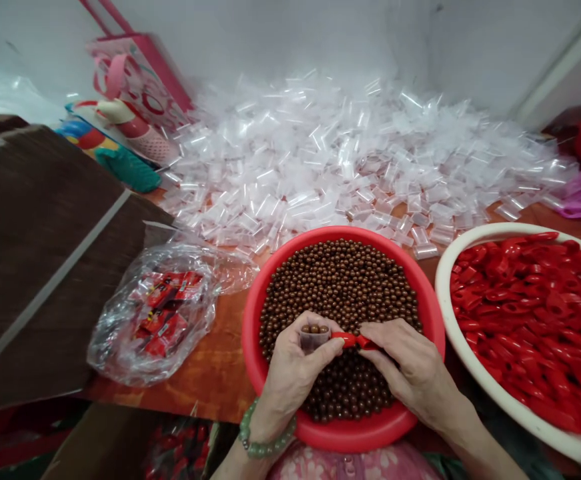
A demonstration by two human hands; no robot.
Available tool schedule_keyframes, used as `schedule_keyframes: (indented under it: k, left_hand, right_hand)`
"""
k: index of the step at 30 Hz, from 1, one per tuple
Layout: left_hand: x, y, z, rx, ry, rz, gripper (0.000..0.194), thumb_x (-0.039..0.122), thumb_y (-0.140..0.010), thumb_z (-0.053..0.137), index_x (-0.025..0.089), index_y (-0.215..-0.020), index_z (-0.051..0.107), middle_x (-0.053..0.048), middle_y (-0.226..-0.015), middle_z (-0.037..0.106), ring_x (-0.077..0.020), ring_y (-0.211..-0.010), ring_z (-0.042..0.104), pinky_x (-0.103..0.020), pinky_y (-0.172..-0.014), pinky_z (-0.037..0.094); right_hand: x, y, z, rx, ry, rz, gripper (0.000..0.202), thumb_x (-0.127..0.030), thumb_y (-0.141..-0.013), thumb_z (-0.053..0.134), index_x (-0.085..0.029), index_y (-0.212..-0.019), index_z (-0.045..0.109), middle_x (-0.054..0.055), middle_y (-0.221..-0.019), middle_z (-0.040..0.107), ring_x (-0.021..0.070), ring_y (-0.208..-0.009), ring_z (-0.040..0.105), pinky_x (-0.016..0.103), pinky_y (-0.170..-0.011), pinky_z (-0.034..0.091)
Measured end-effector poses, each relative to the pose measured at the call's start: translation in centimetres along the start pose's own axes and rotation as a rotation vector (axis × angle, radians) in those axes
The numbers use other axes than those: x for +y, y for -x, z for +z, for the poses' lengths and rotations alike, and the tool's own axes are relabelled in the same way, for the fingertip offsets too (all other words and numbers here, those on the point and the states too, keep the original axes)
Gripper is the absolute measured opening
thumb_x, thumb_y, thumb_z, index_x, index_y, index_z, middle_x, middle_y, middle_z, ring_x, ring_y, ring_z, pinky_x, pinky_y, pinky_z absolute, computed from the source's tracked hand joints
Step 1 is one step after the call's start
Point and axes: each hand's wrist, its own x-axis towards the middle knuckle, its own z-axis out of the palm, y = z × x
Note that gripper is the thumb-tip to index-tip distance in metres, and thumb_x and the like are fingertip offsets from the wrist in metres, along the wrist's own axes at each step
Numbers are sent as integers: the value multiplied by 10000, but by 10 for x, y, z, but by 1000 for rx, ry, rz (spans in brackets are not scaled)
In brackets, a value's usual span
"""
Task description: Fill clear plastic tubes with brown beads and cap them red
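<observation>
Over a red basin (253,333) of small brown balls (340,273), my left hand (287,370) is closed around a short clear plastic tube (315,340). Brown balls show inside the tube. My right hand (413,360) pinches the right part of a red plastic piece (349,340) between thumb and fingers. That piece meets the right end of the tube, and my left thumb presses on it; whether it is fully seated I cannot tell. A green bead bracelet (265,437) circles my left wrist.
Behind the basin spreads a large heap of clear tubes (330,153). A white basin (443,280) of red plastic pieces (530,320) stands at the right. To the left lie a clear bag (115,333) with red packets and a brown cardboard stack (45,233). A pink bag (165,80) leans behind.
</observation>
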Motion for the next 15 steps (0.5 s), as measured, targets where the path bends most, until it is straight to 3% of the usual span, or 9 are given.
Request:
schedule_keyframes:
  k: [4,11,15]
  left_hand:
    - [1,-3,-9,-119,59,-24,188,276,-779,780,171,-832,634,-1,-814,643,-120,-704,569,-249,-710,457]
    - [0,-6,-17,-202,116,-34,236,337,-765,785,148,-842,666,-20,-823,636,-138,-774,552,-252,-753,429]
    - [-1,-2,-23,-211,222,-82,333,387,-723,815,146,-915,689,-29,-873,642,-152,-825,567,-263,-797,428]
  right_hand:
    - [-11,6,11,22,213,5,318,-85,-934,511,-188,-1210,631,124,-1136,692,245,-999,659,423,-868,585]
    - [-30,5,22,64,-56,29,228,-96,-925,549,-210,-1102,635,64,-951,690,173,-896,686,277,-786,611]
    - [-32,7,36,179,-118,75,467,-96,-900,600,-232,-1336,501,62,-1010,705,161,-875,714,279,-792,623]
